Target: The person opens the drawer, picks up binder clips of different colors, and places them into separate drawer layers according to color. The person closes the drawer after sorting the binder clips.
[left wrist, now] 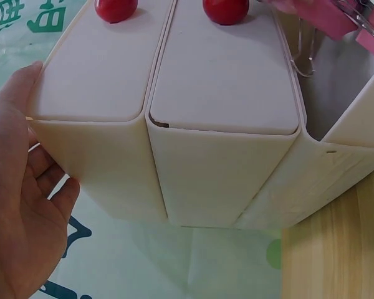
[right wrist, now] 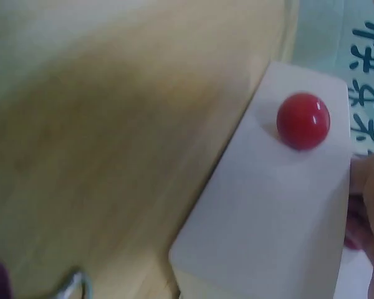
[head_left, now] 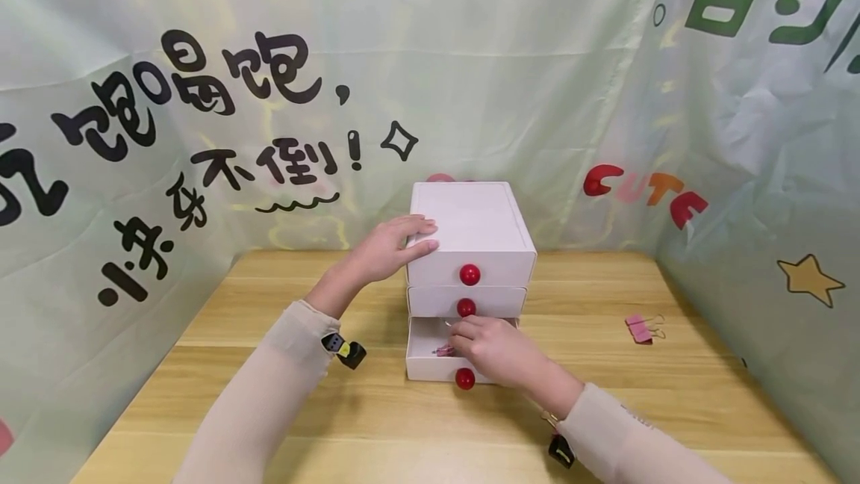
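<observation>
A white desktop drawer box (head_left: 463, 219) with round red knobs stands on the table, its bottom drawer (head_left: 430, 369) pulled out. My left hand (head_left: 393, 249) rests on the box's top left edge, thumb and fingers spread over the corner. Inside the open drawer, my right hand (head_left: 500, 353) has curled fingers pinching a pink binder clip (left wrist: 327, 17) with silver wire handles. Another pink clip (head_left: 444, 350) lies on the drawer floor below the fingertips. In the right wrist view the drawer front (right wrist: 255, 212) hides most of the fingers.
A pink binder clip (head_left: 641, 329) lies on the wooden table (head_left: 591, 409) to the right of the box. The middle drawer (head_left: 430, 302) and the top drawer (head_left: 430, 269) are closed. Printed cloth (head_left: 537, 95) hangs behind and at both sides.
</observation>
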Demonstrator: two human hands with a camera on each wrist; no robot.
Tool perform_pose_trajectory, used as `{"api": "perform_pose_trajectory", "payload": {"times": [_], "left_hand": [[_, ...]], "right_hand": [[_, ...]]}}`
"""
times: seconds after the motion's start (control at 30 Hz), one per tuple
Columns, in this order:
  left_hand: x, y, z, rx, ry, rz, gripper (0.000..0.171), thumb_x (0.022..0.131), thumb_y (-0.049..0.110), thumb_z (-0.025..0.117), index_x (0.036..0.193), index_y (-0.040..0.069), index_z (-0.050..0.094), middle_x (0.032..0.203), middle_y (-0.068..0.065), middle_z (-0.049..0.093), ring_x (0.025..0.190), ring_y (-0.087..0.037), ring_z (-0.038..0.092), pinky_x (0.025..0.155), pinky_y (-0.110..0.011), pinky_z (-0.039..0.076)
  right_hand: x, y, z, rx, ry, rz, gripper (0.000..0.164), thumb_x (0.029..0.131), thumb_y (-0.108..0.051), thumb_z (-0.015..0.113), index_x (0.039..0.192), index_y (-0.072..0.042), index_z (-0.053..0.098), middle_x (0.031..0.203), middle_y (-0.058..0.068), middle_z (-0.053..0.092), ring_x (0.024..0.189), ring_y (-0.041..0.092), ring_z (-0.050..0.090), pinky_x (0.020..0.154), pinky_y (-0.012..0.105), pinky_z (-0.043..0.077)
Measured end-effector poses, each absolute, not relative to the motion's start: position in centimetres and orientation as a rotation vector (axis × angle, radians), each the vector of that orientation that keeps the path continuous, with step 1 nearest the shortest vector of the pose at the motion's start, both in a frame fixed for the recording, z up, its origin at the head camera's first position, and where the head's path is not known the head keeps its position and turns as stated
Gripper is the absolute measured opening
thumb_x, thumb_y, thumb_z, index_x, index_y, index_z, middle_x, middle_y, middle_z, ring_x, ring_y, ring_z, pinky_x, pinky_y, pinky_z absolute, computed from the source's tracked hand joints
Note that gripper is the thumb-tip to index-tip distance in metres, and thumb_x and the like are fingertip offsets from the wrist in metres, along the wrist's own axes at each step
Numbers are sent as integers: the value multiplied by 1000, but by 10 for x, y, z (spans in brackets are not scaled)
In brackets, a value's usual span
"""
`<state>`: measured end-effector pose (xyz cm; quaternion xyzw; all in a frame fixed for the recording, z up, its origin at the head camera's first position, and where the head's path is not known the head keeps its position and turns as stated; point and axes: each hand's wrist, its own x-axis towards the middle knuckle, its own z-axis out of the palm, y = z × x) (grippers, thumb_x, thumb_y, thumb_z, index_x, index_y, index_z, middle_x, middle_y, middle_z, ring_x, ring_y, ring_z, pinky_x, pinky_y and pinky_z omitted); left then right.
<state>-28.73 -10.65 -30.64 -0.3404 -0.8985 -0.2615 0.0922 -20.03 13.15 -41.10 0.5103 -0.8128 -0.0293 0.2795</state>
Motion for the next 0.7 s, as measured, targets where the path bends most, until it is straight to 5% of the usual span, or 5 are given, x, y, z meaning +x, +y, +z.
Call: {"api": "perform_pose_trajectory", "payload": {"times": [0.3,0.7], "left_hand": [[-288,-106,-309,-1003,-2670,-790,52,98,48,53,137,14,58,146,-3,49,140,-20,36,115,-40,26],[-287,-106,-307,-1014,-2665,-790,52,99,47,53,136,12,58,145,-4,50,139,-22,36,116,-41,26]], "right_hand": [[-197,133,-413,1213,-2278,37,11,83,-6,75,94,-9,75,91,1,69,81,15,64,73,26,57],[-185,160,-410,1076,-2404,329,16,82,-21,80,94,-12,74,92,-2,70,85,16,66,76,34,57]]}}
